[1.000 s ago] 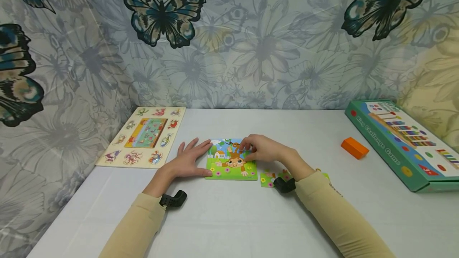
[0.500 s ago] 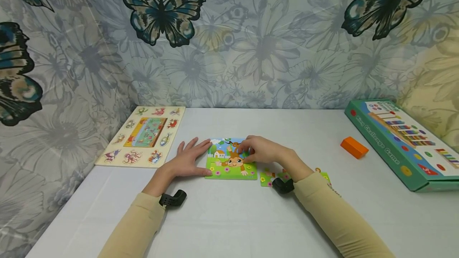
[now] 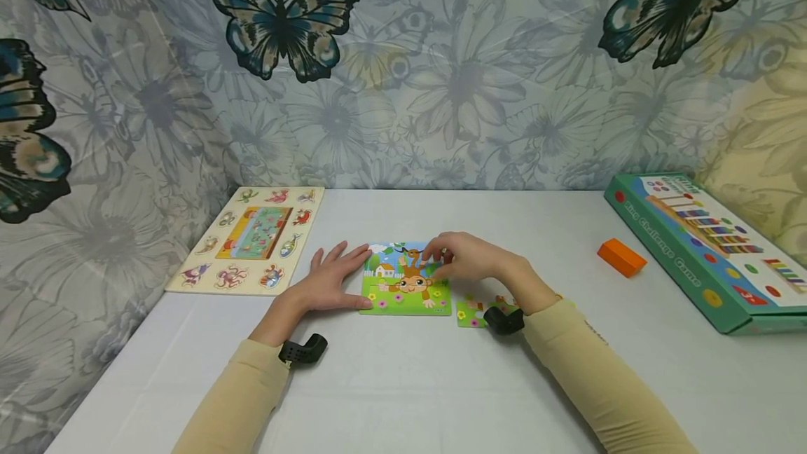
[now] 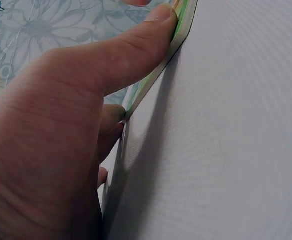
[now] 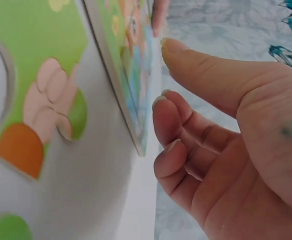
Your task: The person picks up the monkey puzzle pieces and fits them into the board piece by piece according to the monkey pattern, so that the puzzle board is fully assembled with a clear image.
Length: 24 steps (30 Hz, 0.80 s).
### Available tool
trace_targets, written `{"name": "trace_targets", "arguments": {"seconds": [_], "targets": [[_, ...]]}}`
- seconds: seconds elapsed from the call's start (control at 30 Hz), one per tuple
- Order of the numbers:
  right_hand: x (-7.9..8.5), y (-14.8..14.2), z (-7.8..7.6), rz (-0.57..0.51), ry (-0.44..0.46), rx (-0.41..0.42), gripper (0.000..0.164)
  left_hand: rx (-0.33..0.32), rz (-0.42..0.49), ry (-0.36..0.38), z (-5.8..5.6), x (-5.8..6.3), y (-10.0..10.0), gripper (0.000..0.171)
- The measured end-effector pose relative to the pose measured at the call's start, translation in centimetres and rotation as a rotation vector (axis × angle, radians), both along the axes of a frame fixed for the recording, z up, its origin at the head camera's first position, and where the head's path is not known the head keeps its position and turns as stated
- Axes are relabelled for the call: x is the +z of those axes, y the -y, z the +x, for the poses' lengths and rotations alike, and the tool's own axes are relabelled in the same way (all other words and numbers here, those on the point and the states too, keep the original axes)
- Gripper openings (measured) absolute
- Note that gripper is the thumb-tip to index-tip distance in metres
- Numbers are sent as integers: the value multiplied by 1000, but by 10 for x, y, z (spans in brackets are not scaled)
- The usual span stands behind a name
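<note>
A jigsaw puzzle (image 3: 403,303) with a monkey, a house and flowers lies flat on the table. Spread fingers of my left hand (image 3: 329,284) rest along its left edge, with the thumb on the lower left corner. Over the puzzle's upper right part is my right hand (image 3: 473,258), fingers loosely bent. The right wrist view shows a gap between its thumb (image 5: 205,70) and fingers, with nothing held there. Loose puzzle pieces (image 3: 468,314) lie right of the puzzle, partly hidden under the right wrist; one piece (image 5: 53,95) shows a monkey's hand.
A cream board with animal pictures (image 3: 252,284) lies at the back left. An orange block (image 3: 621,258) sits on the right, beside a green game box (image 3: 668,251). A butterfly-patterned cloth (image 3: 466,118) hangs behind the white table (image 3: 378,384).
My right hand has risen slightly and shifted a little to the right over the puzzle. Its sleeve covers more of the loose pieces. My left hand stays in place.
</note>
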State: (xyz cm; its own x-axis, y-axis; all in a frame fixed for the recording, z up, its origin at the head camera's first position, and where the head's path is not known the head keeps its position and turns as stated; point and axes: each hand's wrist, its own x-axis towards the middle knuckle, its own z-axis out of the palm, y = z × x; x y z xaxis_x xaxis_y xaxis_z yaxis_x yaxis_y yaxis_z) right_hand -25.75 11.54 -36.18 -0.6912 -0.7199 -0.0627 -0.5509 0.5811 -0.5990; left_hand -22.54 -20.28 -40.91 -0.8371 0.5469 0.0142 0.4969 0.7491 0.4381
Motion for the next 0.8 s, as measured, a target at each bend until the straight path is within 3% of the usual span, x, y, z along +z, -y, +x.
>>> {"name": "trace_targets", "arguments": {"seconds": [0.4, 0.8], "targets": [[5, -26, 6, -4, 45, 2, 28, -1, 6, 4, 1, 3, 0, 99], [4, -53, 23, 16, 89, 0, 28, 1, 0, 2, 1, 3, -1, 99]]}}
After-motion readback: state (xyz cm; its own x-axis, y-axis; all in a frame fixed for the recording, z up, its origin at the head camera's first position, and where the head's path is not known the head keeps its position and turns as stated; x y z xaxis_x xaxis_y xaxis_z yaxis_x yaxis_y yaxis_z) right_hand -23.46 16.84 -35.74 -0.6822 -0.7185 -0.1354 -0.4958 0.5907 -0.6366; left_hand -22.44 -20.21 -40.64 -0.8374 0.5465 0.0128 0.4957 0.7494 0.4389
